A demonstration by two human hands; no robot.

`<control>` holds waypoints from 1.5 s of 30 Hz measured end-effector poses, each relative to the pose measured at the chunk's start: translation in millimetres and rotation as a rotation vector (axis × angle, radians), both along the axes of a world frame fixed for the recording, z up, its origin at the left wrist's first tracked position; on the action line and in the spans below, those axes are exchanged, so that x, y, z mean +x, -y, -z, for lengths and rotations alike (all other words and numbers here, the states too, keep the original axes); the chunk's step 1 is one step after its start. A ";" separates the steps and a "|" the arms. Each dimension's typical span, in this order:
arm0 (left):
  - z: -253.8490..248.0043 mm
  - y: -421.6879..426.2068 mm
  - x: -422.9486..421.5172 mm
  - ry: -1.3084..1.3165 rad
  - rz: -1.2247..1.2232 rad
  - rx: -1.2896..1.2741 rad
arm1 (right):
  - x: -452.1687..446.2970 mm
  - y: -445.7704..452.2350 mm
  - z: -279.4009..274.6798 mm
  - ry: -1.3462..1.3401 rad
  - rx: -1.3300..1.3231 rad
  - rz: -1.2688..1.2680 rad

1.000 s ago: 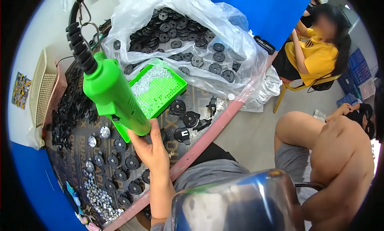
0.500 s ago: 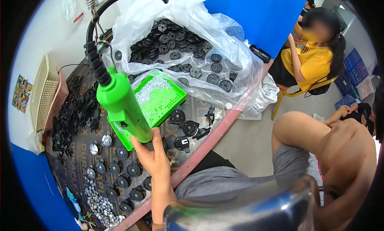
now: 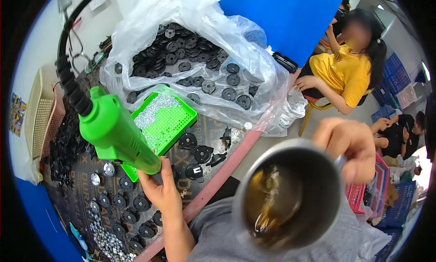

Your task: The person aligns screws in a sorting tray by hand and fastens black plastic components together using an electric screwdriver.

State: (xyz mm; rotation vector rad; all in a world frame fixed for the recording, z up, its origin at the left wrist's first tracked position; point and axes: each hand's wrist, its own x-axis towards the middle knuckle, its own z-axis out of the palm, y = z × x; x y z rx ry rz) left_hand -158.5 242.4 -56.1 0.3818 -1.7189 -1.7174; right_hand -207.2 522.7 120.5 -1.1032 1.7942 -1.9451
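My left hand point(image 3: 162, 187) is closed round the lower end of a green electric screwdriver point(image 3: 116, 132), which hangs tilted from a black cable. My right hand point(image 3: 352, 146) grips the handle of a metal mug point(image 3: 290, 196); the mug is tipped so its inside shows, with some brownish liquid in it. Behind the screwdriver lies a green perforated tray point(image 3: 175, 123) holding many small silvery pieces. Black round parts point(image 3: 203, 154) lie to the right of my left hand, and more rows of them point(image 3: 141, 203) lie to its left.
An open plastic bag point(image 3: 200, 96) of black discs lies at the back. Silvery pieces point(image 3: 109, 239) are heaped near the pink table edge point(image 3: 222, 176). Baskets point(image 3: 41, 117) stand at the left. A person in yellow point(image 3: 340, 76) sits at the right; other people are farther back.
The mug has come down from close to the camera, and its inside and my right hand now show. The view has shifted, and the screwdriver appears farther left, still in my left hand.
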 end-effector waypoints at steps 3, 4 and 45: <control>-8.0 -3.7 2.1 0.012 0.059 -0.072 | -18.1 -15.6 35.4 -0.201 -0.304 0.405; -9.1 -4.5 2.5 0.018 0.070 -0.086 | -22.6 -49.4 27.2 -0.049 -0.124 0.384; -47.2 32.7 112.0 0.626 0.085 -0.957 | -88.7 128.7 85.7 -0.261 -0.201 0.198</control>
